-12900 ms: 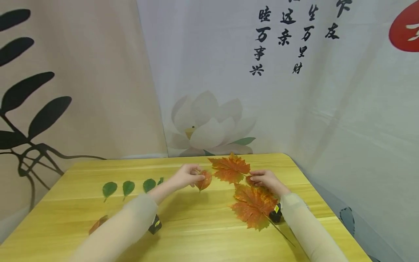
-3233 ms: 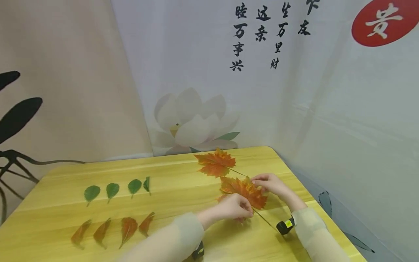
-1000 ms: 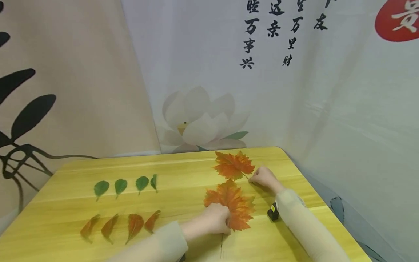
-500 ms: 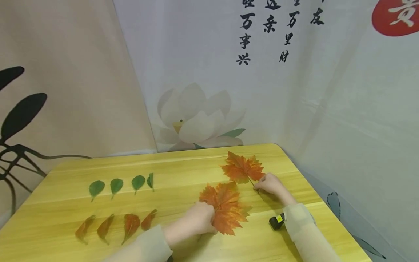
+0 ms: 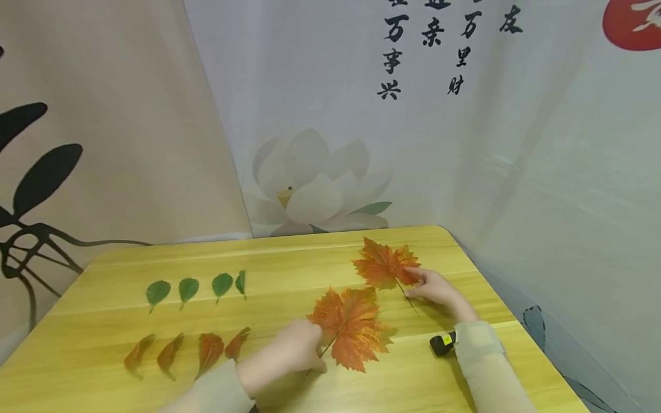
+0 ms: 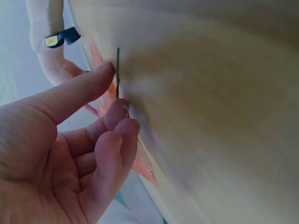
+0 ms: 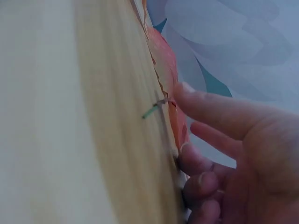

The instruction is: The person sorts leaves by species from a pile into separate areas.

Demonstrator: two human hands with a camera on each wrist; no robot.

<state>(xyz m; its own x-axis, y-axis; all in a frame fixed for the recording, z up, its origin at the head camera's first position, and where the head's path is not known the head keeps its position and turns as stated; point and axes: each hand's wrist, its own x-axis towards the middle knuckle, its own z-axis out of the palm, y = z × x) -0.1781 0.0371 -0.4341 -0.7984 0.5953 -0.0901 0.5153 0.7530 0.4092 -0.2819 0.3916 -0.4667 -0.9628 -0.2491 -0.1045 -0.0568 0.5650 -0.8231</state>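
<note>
Two orange maple leaves with thin stems lie on the table, the near maple leaf (image 5: 356, 330) at the middle and the far maple leaf (image 5: 382, 264) toward the back right. My left hand (image 5: 294, 350) is at the near leaf's stem. In the left wrist view the thumb (image 6: 96, 79) and forefinger stand apart, with the stem (image 6: 117, 70) passing right by their tips. At the far leaf's right edge is my right hand (image 5: 436, 289). Its thumb (image 7: 205, 102) and fingers are spread in the right wrist view, near the short green-tipped stem (image 7: 152, 109).
On the left of the yellow wooden table (image 5: 289, 264) a row of several small green leaves (image 5: 188, 289) lies behind a row of several reddish-brown leaves (image 5: 209, 350). A printed curtain (image 5: 320, 115) hangs behind the table. Each wrist wears a small black device (image 5: 442, 344).
The near maple leaf has shifted left, and my left hand has slid down along its stem. The far leaf has moved slightly right; the right hand's fingers have spread off its stem.
</note>
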